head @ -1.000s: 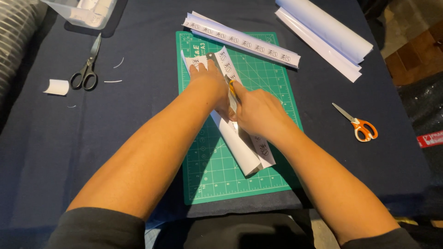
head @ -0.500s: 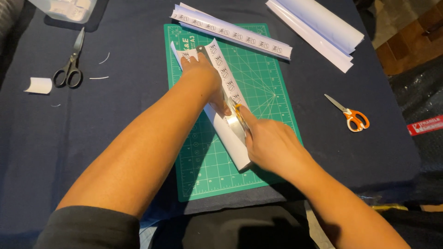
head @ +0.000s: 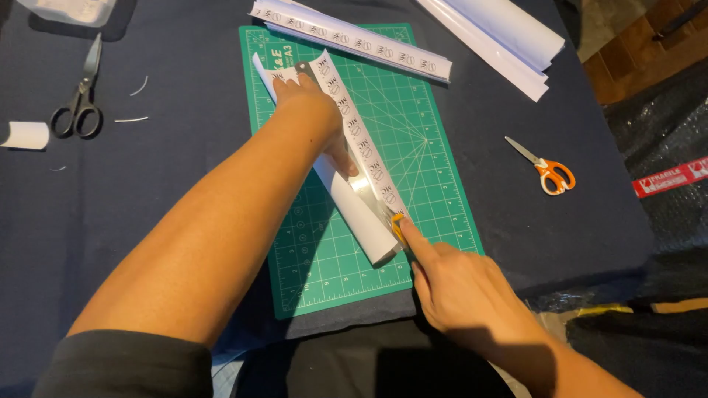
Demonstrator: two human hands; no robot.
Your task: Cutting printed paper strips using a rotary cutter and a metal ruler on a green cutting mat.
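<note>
While the left hand (head: 313, 110) lies flat with fingers spread, pressing down on a metal ruler (head: 361, 188) and the white paper sheet (head: 354, 210) beneath it, the right hand (head: 461, 291) is closed around a small orange-tipped craft knife (head: 397, 225), index finger stretched along its top. The knife tip meets the paper at the ruler's lower end, near the bottom edge of the green cutting mat (head: 435, 162). A printed strip (head: 346, 118) of the sheet runs diagonally along the ruler's right side. The mat rests on a dark blue cloth-covered table (head: 184, 66). Above it lie a stack of printed strips (head: 354, 40) and folded white sheets (head: 501, 37). Orange-handled scissors (head: 546, 169) lie right of the mat; black-handled scissors (head: 80, 103) and a small paper roll (head: 26, 135) lie well to the left.
</note>
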